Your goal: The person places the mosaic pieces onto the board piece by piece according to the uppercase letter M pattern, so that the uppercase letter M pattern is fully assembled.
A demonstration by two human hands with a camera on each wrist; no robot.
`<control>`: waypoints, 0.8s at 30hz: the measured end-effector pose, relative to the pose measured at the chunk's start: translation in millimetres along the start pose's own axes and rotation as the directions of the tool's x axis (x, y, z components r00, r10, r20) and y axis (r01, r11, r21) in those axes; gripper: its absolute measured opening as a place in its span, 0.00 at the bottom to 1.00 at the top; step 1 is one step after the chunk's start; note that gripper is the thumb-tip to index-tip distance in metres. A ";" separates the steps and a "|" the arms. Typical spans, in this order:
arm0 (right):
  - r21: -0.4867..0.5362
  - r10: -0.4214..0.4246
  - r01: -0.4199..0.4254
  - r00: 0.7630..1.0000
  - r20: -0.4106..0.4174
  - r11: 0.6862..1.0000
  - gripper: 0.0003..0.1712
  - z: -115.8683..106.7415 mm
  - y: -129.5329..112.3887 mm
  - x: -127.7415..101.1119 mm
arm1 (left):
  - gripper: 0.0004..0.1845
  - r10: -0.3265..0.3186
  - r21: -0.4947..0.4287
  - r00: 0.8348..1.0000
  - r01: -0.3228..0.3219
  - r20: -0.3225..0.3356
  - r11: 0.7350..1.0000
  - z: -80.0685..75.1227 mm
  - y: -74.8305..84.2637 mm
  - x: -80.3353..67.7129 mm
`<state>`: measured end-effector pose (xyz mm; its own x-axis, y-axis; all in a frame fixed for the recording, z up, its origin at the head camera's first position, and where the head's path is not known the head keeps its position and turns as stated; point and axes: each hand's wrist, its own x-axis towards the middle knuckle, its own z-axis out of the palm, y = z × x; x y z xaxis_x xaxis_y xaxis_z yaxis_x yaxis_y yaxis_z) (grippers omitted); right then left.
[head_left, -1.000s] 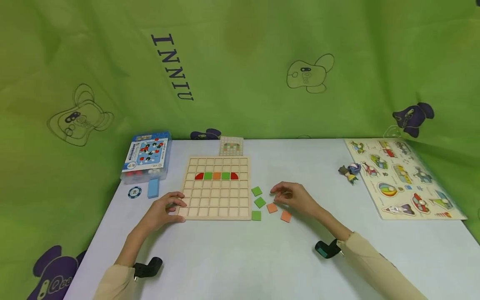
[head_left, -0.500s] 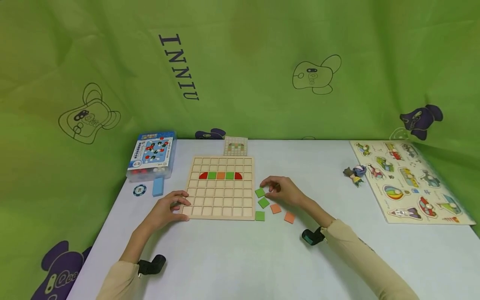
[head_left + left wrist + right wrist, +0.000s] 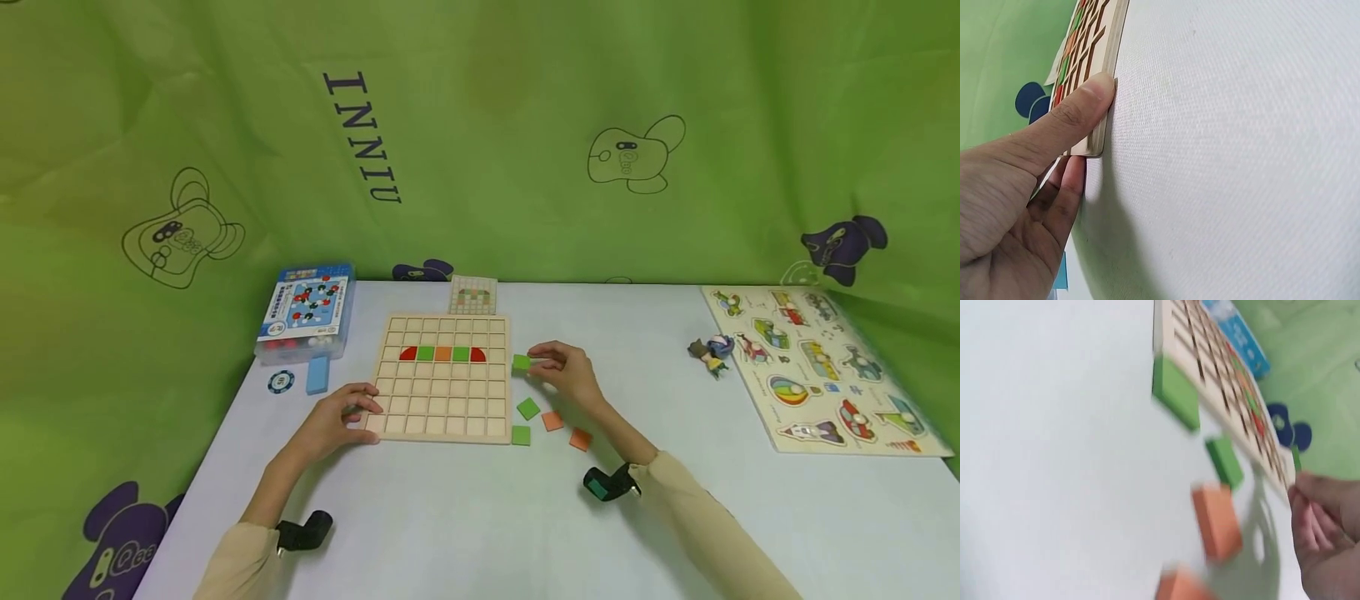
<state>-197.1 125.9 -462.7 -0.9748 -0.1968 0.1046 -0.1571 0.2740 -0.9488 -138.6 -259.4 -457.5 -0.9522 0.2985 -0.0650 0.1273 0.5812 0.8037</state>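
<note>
A wooden grid board (image 3: 433, 379) lies on the table with a row of red, green and orange pieces set across it. My left hand (image 3: 333, 421) grips the board's near left corner; in the left wrist view the thumb (image 3: 1082, 103) presses the near edge and the fingers sit at the side. Between thumb and fingertips my right hand (image 3: 567, 375) pinches a green square tile (image 3: 521, 363), just off the board's right edge. Two more green tiles (image 3: 528, 408) and two orange tiles (image 3: 581, 439) lie on the table below that hand.
Behind the board stands a small pattern card (image 3: 473, 296). At the left are a plastic box (image 3: 307, 312), a blue block (image 3: 317, 375) and a round chip (image 3: 281, 382). Small figurines (image 3: 710, 354) and a picture puzzle board (image 3: 825, 375) lie at the right.
My right hand has moved left to the green tile, taken it between the fingertips and brought it up along the board's right side. The left hand stays on the corner.
</note>
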 end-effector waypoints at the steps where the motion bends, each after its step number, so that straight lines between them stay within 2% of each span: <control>1: 0.010 0.016 -0.015 0.999 -0.031 1.000 0.17 5.2 -2.7 0.8 | 0.17 0.002 0.003 1.000 -0.002 0.001 1.000 -0.3 0.1 -0.2; 4: 0.030 0.071 -0.069 0.993 -0.092 0.997 0.16 22.9 -9.6 4.8 | 0.17 0.008 0.004 1.000 -0.008 -0.006 1.000 -0.5 1.0 -0.2; 8: 0.027 0.090 -0.088 0.991 -0.103 0.996 0.16 50.7 -16.0 10.2 | 0.17 0.018 0.012 1.000 -0.018 -0.012 1.000 0.4 1.2 0.1; 17: -0.040 -0.065 0.064 0.997 -0.028 0.997 0.14 115.1 -29.0 26.7 | 0.17 0.022 -0.002 1.000 -0.022 -0.004 1.000 0.1 -1.0 -0.3; 24: -0.017 -0.139 0.140 0.990 0.029 0.990 0.14 143.1 -35.4 36.0 | 0.17 0.026 -0.004 1.000 -0.026 -0.006 1.000 -0.3 -1.0 -0.5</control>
<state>-204.0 -25.7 -468.0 -0.9385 -0.2599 0.2274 -0.2947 0.2597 -0.9196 -138.4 -260.4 -458.0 -0.9503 0.3086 -0.0403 0.1509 0.5701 0.8076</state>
